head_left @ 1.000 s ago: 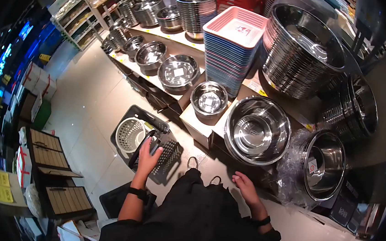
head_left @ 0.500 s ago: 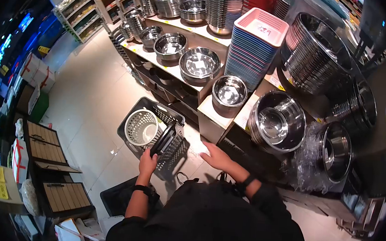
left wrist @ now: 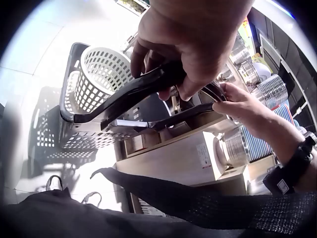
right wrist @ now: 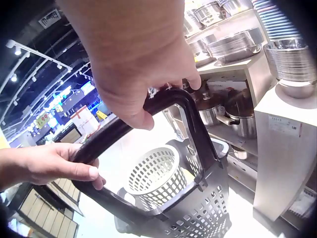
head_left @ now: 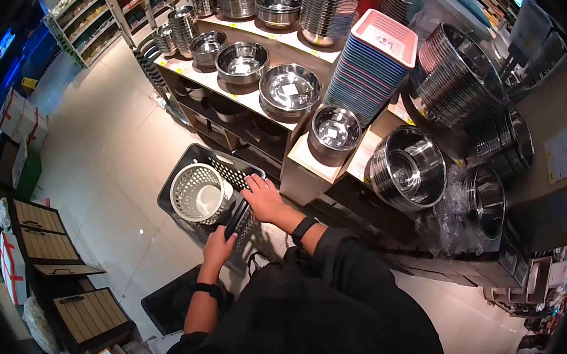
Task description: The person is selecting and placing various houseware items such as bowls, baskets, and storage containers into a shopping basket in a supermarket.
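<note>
Basket (right wrist: 188, 214) | left hand (head_left: 218, 249), right hand (head_left: 267, 199): fingers clamped on handle (right wrist: 200, 134) | white bin (head_left: 202, 193) near basket's left edge | best held level, 2 grips sharing load

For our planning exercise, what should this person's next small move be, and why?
Probably a gentle pull on the black handle: the left hand and right hand both grip it, and the white perforated basket sits inside the gray shopping basket.
</note>
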